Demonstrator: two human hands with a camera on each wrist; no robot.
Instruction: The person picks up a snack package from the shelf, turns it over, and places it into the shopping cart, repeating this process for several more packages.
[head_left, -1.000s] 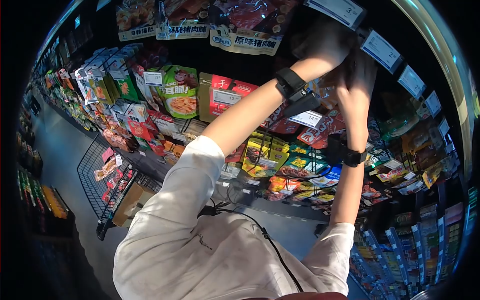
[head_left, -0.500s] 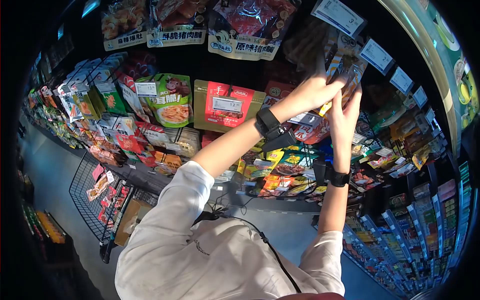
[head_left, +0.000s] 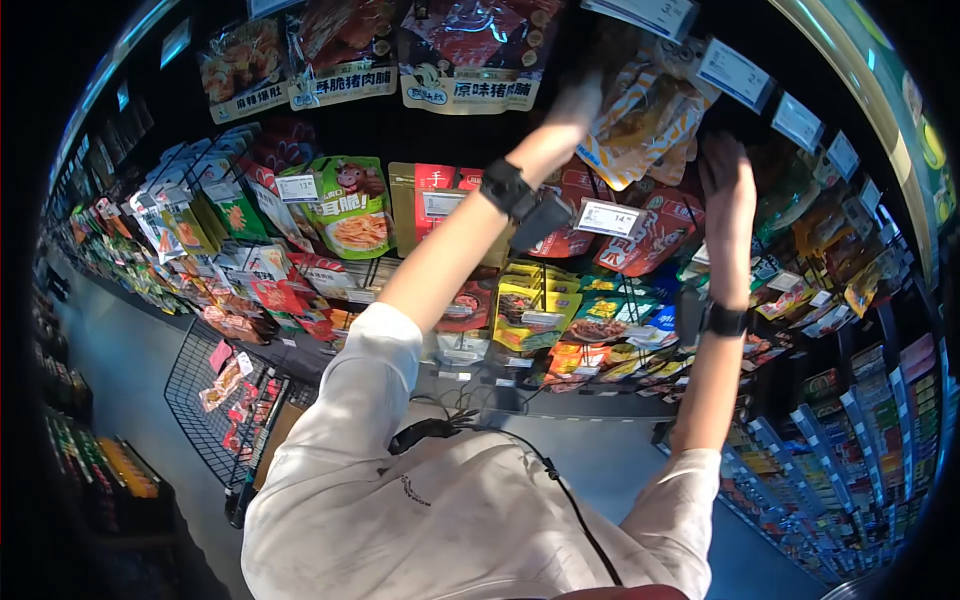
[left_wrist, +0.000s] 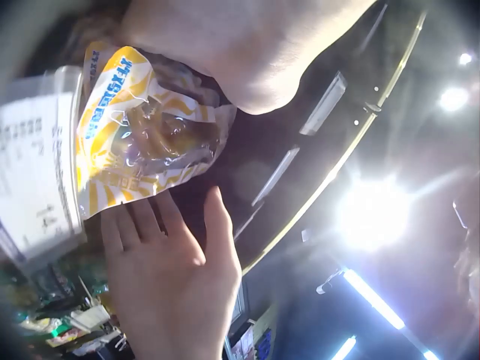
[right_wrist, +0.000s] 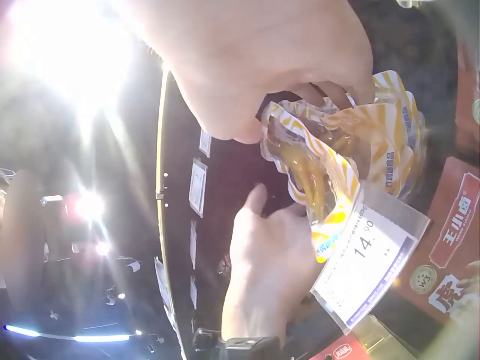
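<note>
Clear plastic snack bags (head_left: 645, 125) with yellow-and-white stripes and brown food inside hang in a bunch on the rack, below the upper price tags. To their left is my left hand (head_left: 565, 120), its fingers blurred in the head view. In the right wrist view this left hand (right_wrist: 270, 262) has its thumb raised, and the bags partly hide its fingers. My right hand (head_left: 730, 200) is on the other side of the bags. Seen from the left wrist, the right hand (left_wrist: 176, 277) has extended fingers right at the lower edge of a striped bag (left_wrist: 150, 142).
Below the striped bags, a price tag (head_left: 608, 218) sticks out in front of red snack bags (head_left: 650, 240). Larger meat-snack pouches (head_left: 470, 60) hang at upper left, and a green pouch (head_left: 350, 205) lower down. A black wire cart (head_left: 205, 400) with packages stands at left.
My hands were close together at the striped bags half a second ago. Now they have parted to either side, and the bags hang in view between them.
</note>
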